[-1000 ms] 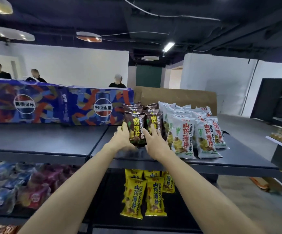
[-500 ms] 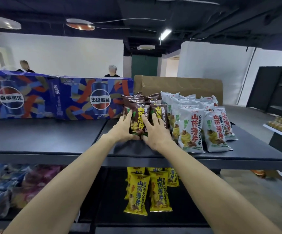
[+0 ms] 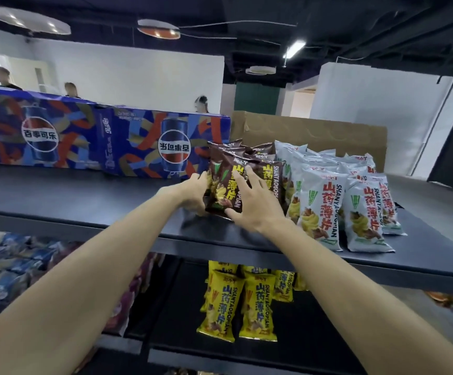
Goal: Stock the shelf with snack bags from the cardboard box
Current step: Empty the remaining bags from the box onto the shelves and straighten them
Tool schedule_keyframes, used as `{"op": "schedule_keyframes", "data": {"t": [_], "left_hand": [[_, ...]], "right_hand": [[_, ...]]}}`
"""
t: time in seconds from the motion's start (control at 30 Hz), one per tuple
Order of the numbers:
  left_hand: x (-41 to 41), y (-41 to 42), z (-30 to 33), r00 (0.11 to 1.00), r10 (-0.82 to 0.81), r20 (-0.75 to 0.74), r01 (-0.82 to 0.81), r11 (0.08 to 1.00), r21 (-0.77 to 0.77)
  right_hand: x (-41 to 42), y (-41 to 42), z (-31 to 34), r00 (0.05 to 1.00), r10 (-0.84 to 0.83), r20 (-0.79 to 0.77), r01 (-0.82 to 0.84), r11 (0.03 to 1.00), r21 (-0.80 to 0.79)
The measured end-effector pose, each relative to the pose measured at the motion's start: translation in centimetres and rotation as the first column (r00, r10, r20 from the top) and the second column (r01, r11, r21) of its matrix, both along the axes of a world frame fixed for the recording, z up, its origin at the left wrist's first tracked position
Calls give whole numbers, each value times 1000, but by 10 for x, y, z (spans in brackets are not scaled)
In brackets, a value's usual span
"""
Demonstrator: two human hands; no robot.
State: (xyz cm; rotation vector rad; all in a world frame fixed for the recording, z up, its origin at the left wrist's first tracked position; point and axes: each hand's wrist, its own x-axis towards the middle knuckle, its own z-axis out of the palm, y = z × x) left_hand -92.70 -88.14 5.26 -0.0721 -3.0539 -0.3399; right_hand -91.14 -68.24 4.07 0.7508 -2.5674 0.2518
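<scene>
The dark grey metal shelf unit [image 3: 247, 240] has a top deck and a lower tier, and honestly it looks fairly far along. Biggest thing on top is the long blue printed cola carton [image 3: 98, 143] along the back left, with a plain brown cardboard box [image 3: 314, 133] standing behind the snacks on the right. I can't see into that box, so no telling how many bags are left to go.

The white yam-chip snack bags [image 3: 320, 209] sit in about three rows on the top deck, right of centre; I count maybe ten or so showing, the rear ones overlap too much to be sure. Just left of them, touching, are the dark brown snack bags [image 3: 228, 188], two rows, roughly five or six visible tops. On the lower tier are the yellow snack bags [image 3: 258, 309], two up front and at least three more peeking out behind. Blurry blue and purple packs [image 3: 17, 269] fill the lower left, not countable.

The left hand [image 3: 193, 192] is curled round the left edge of the front brown bag, and the right hand [image 3: 255, 204] lies over its face with fingers spread and thumb under the bottom edge. My guess is that bag is being seated upright in its row.
</scene>
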Motion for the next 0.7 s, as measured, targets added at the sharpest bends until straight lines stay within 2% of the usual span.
{"op": "schedule_keyframes", "data": {"t": [0.1, 0.2, 0.37, 0.57, 0.7], "left_hand": [[-13, -8, 5, 1000, 8, 9, -9, 999, 39], [-33, -18, 5, 996, 28, -81, -14, 985, 174], [-66, -15, 1, 990, -81, -119, 119, 930, 349], [-86, -11, 4, 933, -311, -179, 357, 861, 362], [-85, -5, 2, 889, -406, -210, 456, 814, 359]], "right_hand": [[-5, -13, -3, 1000, -19, -20, 19, 1000, -26], [-9, -24, 0, 999, -32, -21, 32, 999, -5], [-15, -32, 9, 998, -58, -31, 59, 997, 41], [-13, -30, 11, 989, -143, -32, 144, 989, 37], [-15, -28, 10, 988, -156, -9, 156, 988, 19]]}}
